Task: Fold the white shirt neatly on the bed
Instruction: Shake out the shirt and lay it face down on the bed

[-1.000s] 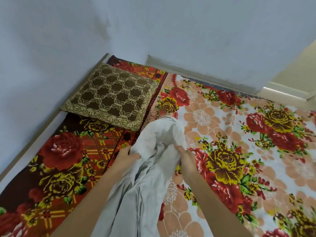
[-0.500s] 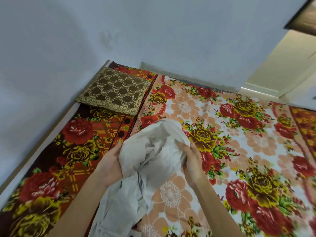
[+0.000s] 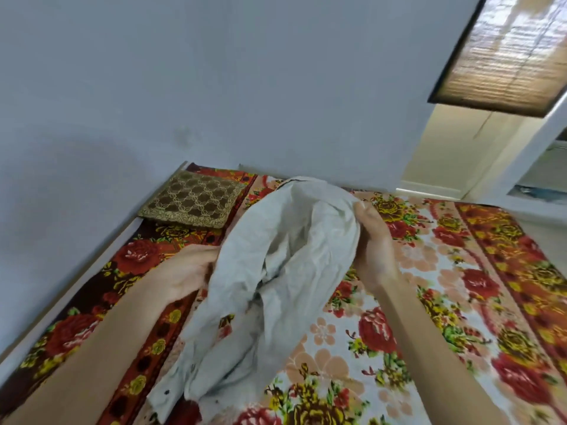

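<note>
The bed (image 3: pixel 460 302) fills the lower half of the frame, covered in a sheet of red and yellow flowers. On it, at centre left against the wall (image 3: pixel 214 87), lies a brown patterned cushion (image 3: pixel 193 204). A bamboo blind (image 3: pixel 503 50) hangs at upper right.

The white shirt (image 3: pixel 285 271) is in the middle of the frame, bunched and creased. You hold its top raised over the bed. Its lower end trails to the bottom, left of centre, onto the sheet. The raised cloth hides part of the bed behind it.

Your left hand (image 3: pixel 187 271), blurred, grips the shirt's left edge at centre left, its fingertips hidden in the cloth. Your right hand (image 3: pixel 372 250) is closed on the upper right edge, the fingers curled round the fabric.
</note>
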